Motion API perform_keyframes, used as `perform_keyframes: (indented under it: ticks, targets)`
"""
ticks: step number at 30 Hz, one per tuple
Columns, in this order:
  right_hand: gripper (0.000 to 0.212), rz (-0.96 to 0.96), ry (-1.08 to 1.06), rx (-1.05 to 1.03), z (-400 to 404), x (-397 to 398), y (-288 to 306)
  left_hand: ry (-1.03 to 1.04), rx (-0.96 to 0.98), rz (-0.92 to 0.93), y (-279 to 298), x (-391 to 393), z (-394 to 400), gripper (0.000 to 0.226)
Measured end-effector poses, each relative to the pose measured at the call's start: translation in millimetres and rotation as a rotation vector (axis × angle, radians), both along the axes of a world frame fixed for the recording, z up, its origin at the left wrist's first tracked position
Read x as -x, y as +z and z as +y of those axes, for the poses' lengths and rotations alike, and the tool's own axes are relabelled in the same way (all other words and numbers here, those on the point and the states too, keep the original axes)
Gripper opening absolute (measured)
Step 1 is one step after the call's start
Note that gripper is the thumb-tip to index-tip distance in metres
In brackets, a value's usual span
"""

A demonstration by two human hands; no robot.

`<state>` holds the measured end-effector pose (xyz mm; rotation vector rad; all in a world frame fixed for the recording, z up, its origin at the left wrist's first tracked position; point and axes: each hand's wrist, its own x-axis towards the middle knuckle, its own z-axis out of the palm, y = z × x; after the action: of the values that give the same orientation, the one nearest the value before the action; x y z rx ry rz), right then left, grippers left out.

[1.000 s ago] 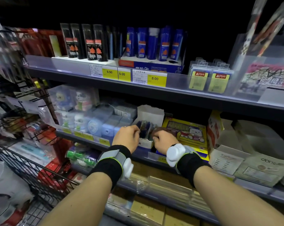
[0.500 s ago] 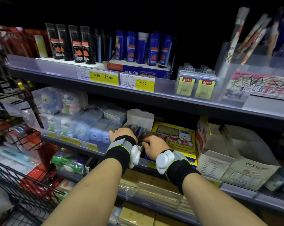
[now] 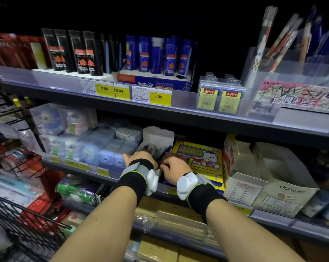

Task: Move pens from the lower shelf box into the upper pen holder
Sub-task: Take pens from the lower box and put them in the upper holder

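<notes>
A small white cardboard box (image 3: 158, 136) with an upright flap stands on the lower shelf, holding several dark blue pens (image 3: 156, 149). My left hand (image 3: 139, 159) rests curled at the box's front left, fingers bent over its edge. My right hand (image 3: 174, 166) is at the box's front right, fingers curled into the pens; what it grips is hidden. A clear plastic pen holder (image 3: 292, 72) stands on the upper shelf at the far right with several long patterned pens (image 3: 281, 38) in it.
The upper shelf carries black and blue tube packs (image 3: 84, 53) and yellow price tags (image 3: 158, 97). Beside the box are a yellow bear-printed pack (image 3: 199, 157), blue sharpener boxes (image 3: 110, 154) and open white cartons (image 3: 269, 182). A wire rack (image 3: 18, 214) stands at the left.
The view has moved closer and shifted right. Both hands have reached further into the white box on the lower shelf; the left hand now bends over its front edge.
</notes>
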<state>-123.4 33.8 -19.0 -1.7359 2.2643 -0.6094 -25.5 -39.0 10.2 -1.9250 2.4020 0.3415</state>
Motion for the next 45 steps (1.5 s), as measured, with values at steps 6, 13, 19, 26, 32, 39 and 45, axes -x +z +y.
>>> perform_keyframes:
  ticks: [6, 13, 19, 26, 32, 39, 45]
  targets:
    - [0.026, -0.024, 0.006, 0.016, 0, 1, 0, -0.024, -0.015, 0.02, -5, -1, -3, 0.015]
    - [0.026, -0.026, -0.031, 0.018, 0, 0, -1, -0.055, -0.06, -0.015, -4, 3, -9, 0.019]
    - [0.028, -0.033, -0.021, 0.01, 0, 0, 1, 0.015, -0.006, 0.077, -7, -2, -5, 0.014]
    - [0.028, -0.133, -0.039, 0.091, 2, 3, 10, 0.067, 0.013, 0.328, -17, -10, -6, 0.015]
    - [0.03, -0.298, -0.119, 0.228, 2, 3, 8, -0.023, -0.041, 0.518, -24, -24, -6, 0.034]
    - [0.035, -0.444, -0.203, 0.202, -4, 3, 15, -0.167, -0.01, 0.605, -21, -37, 7, 0.031]
    - [0.027, -0.584, -0.219, 0.279, 2, 6, 19, -0.116, 0.041, 0.713, -28, -35, 5, 0.032]
